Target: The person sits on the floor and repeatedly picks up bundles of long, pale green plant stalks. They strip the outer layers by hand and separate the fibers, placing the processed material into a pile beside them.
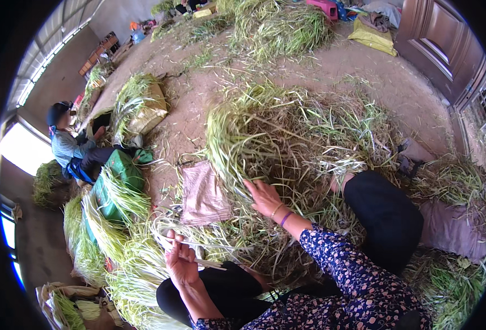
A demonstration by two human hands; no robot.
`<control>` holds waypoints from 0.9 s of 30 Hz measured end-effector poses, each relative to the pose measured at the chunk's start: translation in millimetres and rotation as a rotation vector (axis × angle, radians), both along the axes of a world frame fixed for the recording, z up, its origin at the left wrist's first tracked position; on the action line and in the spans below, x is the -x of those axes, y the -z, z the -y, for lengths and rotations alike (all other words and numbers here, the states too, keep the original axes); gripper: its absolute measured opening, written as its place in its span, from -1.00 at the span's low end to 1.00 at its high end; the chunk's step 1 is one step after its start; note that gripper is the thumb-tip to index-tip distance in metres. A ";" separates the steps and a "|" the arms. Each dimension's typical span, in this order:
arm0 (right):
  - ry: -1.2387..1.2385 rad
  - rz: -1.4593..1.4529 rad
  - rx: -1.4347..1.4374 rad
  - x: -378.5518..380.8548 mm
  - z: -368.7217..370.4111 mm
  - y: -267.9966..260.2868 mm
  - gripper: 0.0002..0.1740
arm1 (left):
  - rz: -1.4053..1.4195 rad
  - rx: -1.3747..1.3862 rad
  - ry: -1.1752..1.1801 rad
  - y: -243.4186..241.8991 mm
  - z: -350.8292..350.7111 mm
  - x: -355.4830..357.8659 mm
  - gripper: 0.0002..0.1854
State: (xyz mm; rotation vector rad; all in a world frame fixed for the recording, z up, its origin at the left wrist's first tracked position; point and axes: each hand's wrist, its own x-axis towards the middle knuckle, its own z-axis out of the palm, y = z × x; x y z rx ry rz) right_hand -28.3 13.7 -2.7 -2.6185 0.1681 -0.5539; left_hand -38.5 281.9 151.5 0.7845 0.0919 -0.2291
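Note:
My left hand point(181, 262) is raised above my bent knee and grips a few thin, pale stalks point(210, 262). They stick out to both sides of the fingers. My right hand point(263, 199), with a gold bracelet and a purple band on its wrist, reaches forward to the near edge of a heap of long green stalks point(222, 144). Its fingers touch the stalks there; whether they pinch any is unclear. Dry brown roots and leaves point(276, 161) mix with the green in this heap. Beside my left hand lies a thick bundle of cleaned, pale green stalks point(140, 272).
A pinkish woven sack point(206, 194) lies left of the heap. Further left, stalks rest on a green sack point(121, 181), near a seated person point(72, 144) at work. Another heap point(280, 29) lies farther back. A brown panelled door point(441, 45) stands at right.

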 end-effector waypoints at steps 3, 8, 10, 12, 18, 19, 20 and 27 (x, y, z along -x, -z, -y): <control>0.148 -0.288 -0.063 42.1 22.8 43.2 -0.13 | -0.009 -0.006 -0.080 -8.8 -10.9 0.9 -0.62; 0.255 -0.706 -0.195 172.5 5.3 119.3 -0.28 | 0.071 0.050 -0.145 -41.2 -27.6 -2.3 -0.62; 0.322 -0.644 -0.163 181.1 -9.8 110.3 -0.57 | 0.186 0.107 -0.094 -52.7 -52.3 -16.0 -0.62; 0.279 -0.838 -0.271 171.2 6.4 98.0 -0.49 | 0.274 0.169 -0.005 -51.6 -75.8 -36.1 -0.62; 0.194 -0.644 -0.341 137.1 5.3 20.7 -0.42 | 0.195 0.172 0.119 -86.4 -84.1 -45.4 -0.60; 0.146 -0.427 -0.383 128.4 1.4 -3.2 -0.39 | 0.154 0.104 0.056 -94.9 -72.5 -39.6 -0.62; 0.092 -0.109 -0.411 119.7 4.1 -21.6 -0.42 | 0.140 0.106 0.079 -98.5 -57.9 -37.7 -0.63; -0.438 0.136 -0.900 143.0 -15.5 -206.3 -0.08 | 0.019 -0.054 0.141 -105.2 37.4 -2.1 -0.71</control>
